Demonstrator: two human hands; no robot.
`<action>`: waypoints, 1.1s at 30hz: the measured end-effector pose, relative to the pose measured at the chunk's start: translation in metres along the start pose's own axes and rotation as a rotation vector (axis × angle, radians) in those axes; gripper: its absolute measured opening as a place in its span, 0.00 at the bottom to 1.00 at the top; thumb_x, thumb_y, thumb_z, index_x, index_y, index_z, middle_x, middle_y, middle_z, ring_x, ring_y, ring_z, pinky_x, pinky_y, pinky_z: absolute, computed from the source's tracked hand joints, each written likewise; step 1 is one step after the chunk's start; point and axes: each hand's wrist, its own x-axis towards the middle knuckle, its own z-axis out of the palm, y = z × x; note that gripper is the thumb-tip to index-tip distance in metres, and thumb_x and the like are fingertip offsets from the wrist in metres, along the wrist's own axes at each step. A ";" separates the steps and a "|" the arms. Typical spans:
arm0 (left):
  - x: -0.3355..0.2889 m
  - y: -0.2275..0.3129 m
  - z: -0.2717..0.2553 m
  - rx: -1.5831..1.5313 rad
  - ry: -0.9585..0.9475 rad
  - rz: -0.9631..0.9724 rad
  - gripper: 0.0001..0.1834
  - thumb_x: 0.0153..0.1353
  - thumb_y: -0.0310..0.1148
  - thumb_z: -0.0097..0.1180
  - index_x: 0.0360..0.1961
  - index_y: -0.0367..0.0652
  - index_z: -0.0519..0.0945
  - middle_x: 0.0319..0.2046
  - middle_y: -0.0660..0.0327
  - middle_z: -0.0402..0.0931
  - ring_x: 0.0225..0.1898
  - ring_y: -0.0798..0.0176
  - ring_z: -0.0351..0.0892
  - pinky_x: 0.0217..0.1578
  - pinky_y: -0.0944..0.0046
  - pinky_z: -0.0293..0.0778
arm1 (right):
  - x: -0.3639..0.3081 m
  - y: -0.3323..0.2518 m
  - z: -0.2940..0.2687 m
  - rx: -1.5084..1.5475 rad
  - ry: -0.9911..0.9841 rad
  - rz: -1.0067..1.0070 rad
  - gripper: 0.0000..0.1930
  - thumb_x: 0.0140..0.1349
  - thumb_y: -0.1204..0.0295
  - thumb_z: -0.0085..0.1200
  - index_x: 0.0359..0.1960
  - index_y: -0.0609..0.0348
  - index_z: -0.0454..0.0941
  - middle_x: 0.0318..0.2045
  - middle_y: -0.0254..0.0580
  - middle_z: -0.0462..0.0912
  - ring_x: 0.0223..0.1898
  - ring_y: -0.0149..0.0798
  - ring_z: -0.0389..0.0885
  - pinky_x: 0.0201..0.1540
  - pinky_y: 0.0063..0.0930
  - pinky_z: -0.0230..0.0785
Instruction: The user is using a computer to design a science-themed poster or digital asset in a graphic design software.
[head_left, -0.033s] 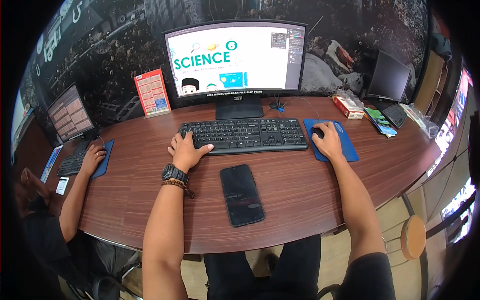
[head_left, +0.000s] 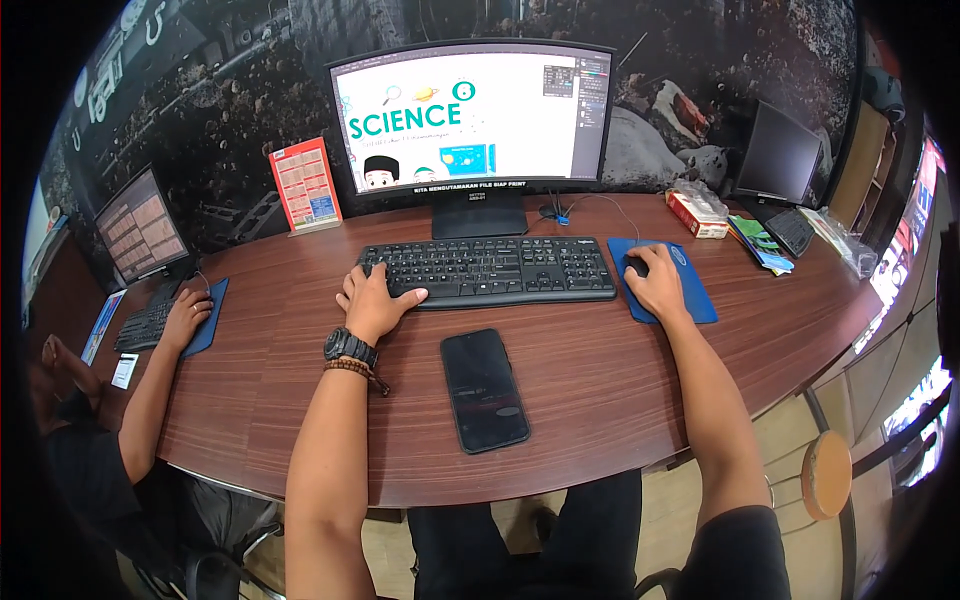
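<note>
My left hand (head_left: 372, 304) rests at the left end of a black keyboard (head_left: 492, 268), fingers spread over the keys and thumb out along the front edge. A dark watch and a beaded bracelet circle that wrist. To the right of the keyboard, my right hand (head_left: 659, 284) is curled over a dark computer mouse (head_left: 637, 265), which it mostly hides. Beneath the mouse lies a blue mouse pad (head_left: 700, 296). Behind the keyboard stands a curved monitor (head_left: 535, 125) with a colourful cartoon design on its screen. A black smartphone (head_left: 485, 392) lies between my forearms.
A red desk calendar (head_left: 304, 185) stands left of the monitor. At far left, a co-worker's hand (head_left: 188, 315) lies by another keyboard and monitor (head_left: 140, 228). Toward the right are a red-and-white box (head_left: 697, 214), leaflets (head_left: 760, 243) and a dark monitor (head_left: 779, 152). A round stool (head_left: 828, 474) stands beyond the desk edge.
</note>
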 end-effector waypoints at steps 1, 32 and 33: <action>0.000 0.000 -0.001 0.004 0.001 -0.007 0.52 0.51 0.64 0.68 0.66 0.36 0.69 0.67 0.35 0.58 0.72 0.35 0.50 0.68 0.37 0.49 | 0.000 0.000 0.000 0.003 -0.001 -0.003 0.17 0.55 0.67 0.57 0.47 0.55 0.84 0.49 0.48 0.78 0.51 0.54 0.79 0.55 0.44 0.73; -0.001 0.007 0.006 0.008 0.194 0.027 0.31 0.57 0.48 0.68 0.43 0.23 0.80 0.55 0.40 0.67 0.57 0.37 0.68 0.56 0.46 0.73 | 0.000 -0.003 -0.003 0.017 -0.032 -0.050 0.17 0.56 0.65 0.59 0.48 0.55 0.83 0.51 0.50 0.77 0.54 0.55 0.78 0.56 0.43 0.71; -0.001 0.006 0.005 0.009 0.175 0.019 0.31 0.57 0.48 0.68 0.43 0.23 0.80 0.55 0.40 0.67 0.57 0.37 0.68 0.56 0.46 0.73 | 0.000 -0.001 -0.002 0.012 -0.050 -0.042 0.17 0.56 0.65 0.59 0.48 0.55 0.83 0.51 0.50 0.77 0.54 0.55 0.78 0.56 0.43 0.71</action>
